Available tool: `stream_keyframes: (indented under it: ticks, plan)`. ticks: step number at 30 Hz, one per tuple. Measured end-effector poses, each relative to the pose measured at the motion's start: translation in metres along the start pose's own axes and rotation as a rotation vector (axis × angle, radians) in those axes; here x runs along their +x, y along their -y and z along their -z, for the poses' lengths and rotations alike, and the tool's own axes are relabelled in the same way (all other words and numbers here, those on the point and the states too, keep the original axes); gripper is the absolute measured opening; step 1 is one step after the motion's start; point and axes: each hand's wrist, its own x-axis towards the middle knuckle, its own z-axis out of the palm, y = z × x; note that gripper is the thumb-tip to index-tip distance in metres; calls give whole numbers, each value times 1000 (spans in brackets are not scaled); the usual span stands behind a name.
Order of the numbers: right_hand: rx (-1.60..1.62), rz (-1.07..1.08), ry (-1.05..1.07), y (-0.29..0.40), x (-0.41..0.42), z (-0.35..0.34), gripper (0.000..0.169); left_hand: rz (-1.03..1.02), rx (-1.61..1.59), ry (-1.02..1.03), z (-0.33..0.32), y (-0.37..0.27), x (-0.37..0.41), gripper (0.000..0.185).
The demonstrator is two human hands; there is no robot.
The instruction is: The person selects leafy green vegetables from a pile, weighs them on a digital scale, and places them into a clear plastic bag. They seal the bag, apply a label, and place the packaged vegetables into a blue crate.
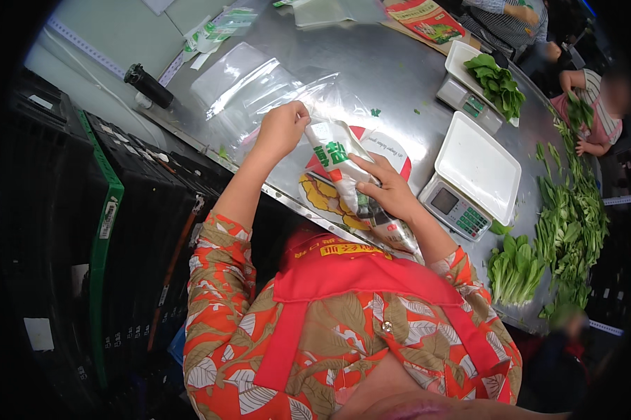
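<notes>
A white plastic bag (341, 149) with green print is held over the near edge of the metal table. Its lower end hangs down against the red apron. My left hand (285, 127) has thumb and finger pinched at the bag's upper left corner. Lower on the bag, my right hand (391, 187) grips its right side, fingers partly hidden. Beneath the bag lies a round printed card (402, 149) in red and white with a yellow picture. Clear plastic bags (273, 86) are spread just beyond my left hand.
Right of my hands stand a digital scale with a white tray (478, 168) and a second scale (470, 102) carrying leafy greens (496, 84). More greens (567, 226) line the right side. A black cylinder (148, 85) stands at left beside stacked black crates (137, 210). Other people work across the table.
</notes>
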Motion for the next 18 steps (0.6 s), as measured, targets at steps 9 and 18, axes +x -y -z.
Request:
stream_keyframes:
  ticks: [9, 18]
  plan:
    - [-456, 95, -148, -3, -9, -5, 51, -310, 298, -52, -50, -51, -9, 4]
    - [-169, 22, -417, -5, -11, -3, 51, -488, 99, -105, -56, -89, -23, 9]
